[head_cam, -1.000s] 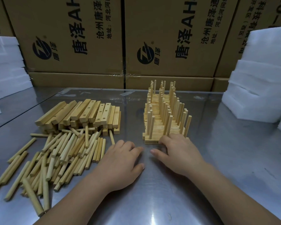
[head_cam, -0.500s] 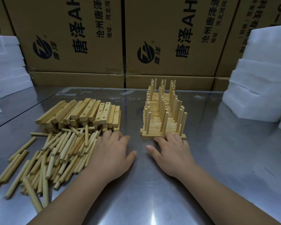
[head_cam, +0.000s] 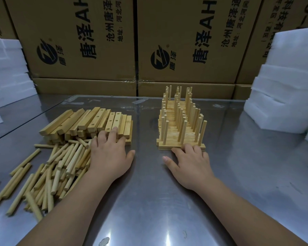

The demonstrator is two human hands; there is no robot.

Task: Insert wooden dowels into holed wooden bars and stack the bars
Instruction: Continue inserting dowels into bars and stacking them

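Observation:
A heap of holed wooden bars lies left of centre on the metal table. Loose dowels are scattered in front of it. My left hand is spread flat, its fingertips touching the near ends of the rightmost bars; it grips nothing. To the right stands the stack of finished bars with upright dowels. My right hand rests flat on the table, fingertips against the front edge of that stack's lowest bar, fingers apart and holding nothing.
Large printed cardboard boxes wall off the table's back. White foam blocks are piled at the right, and more foam blocks at the left. Bare metal surface lies between and in front of my hands.
The stack of finished bars has slid away from me, pushed by my right hand. My left hand has moved forward and left from the bare table onto the ends of the bars.

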